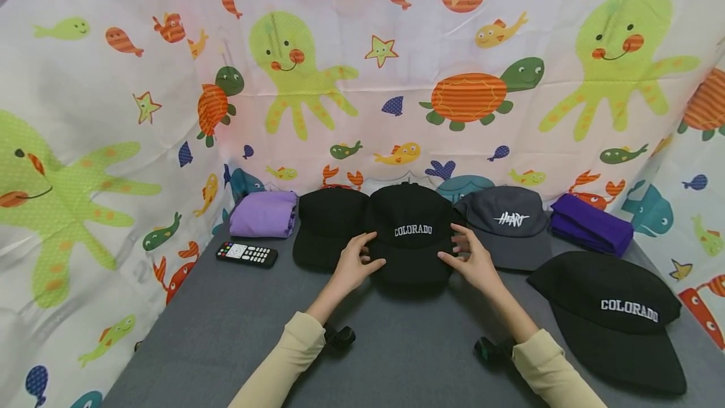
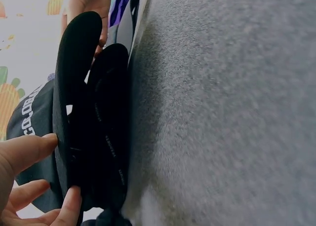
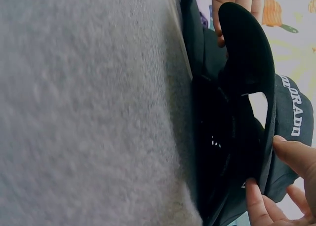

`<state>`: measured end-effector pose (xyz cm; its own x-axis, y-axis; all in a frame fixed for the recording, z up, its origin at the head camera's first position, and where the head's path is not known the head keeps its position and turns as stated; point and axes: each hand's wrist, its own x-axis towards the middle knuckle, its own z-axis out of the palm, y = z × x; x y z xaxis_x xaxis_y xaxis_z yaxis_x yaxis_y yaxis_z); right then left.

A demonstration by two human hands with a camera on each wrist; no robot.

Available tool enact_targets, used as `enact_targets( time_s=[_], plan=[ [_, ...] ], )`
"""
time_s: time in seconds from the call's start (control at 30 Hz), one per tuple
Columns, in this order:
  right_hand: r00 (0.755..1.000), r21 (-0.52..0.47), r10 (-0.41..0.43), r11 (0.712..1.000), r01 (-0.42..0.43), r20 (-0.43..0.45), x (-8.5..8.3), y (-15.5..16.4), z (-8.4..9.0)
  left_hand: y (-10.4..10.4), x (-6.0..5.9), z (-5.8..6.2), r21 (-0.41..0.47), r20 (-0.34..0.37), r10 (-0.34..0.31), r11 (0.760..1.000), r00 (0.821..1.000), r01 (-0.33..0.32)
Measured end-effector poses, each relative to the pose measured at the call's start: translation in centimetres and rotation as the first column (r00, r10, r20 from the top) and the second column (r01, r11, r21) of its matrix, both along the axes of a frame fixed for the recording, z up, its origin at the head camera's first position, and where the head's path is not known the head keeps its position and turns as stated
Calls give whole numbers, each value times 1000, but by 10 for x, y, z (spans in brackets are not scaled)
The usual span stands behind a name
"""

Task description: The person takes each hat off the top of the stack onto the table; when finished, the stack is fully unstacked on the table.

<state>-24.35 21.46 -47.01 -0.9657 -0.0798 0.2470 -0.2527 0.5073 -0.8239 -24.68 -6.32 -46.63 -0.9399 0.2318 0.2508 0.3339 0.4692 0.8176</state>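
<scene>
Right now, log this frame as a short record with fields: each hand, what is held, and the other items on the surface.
left hand: pinches the left edge of the middle cap's brim
right hand: pinches the right edge of the same brim
held item: black COLORADO cap, brim lifted off the grey surface
beside it: plain black cap to its left, grey cap to its right
near right: second COLORADO cap
others: remote control, lilac folded cloth, purple folded cloth

"COLORADO" on two black caps (image 1: 412, 232) (image 1: 617, 313), "HEART" on grey cap (image 1: 510, 219)
</scene>
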Motion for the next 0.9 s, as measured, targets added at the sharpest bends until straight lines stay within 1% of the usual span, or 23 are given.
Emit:
enact_targets(
  time_s=[0.13, 0.33, 0.53, 0.63, 0.73, 0.8, 0.9],
  plan=[
    [1000, -1, 2, 1000, -2, 3, 4, -3, 3, -6, 4, 1, 12, -12, 5, 1000, 1000, -5],
    [999, -37, 37, 999, -36, 20, 12, -6, 8, -16, 7, -1, 32, 7, 35, 999, 999, -36],
    [997, -50, 67, 997, -66, 24, 17, -10, 11, -25, 10, -4, 83, 16, 64, 994, 998, -65],
    [996, -44, 76, 996, -74, 36, 19, -12, 11, -31, 12, -5, 111, -4, 68, 992, 998, -67],
    [995, -44, 86, 995, -85, 40, 21, -16, 11, -37, 13, -9, 126, -56, 66, 990, 996, -59],
    [995, -37, 99, 995, -97, 32, 23, -18, 11, -41, 15, -10, 138, -64, 67, 989, 996, -58],
    [993, -41, 112, 993, -110, 30, 28, -22, 13, -48, 18, -10, 169, -23, 64, 984, 998, -59]
  ],
)
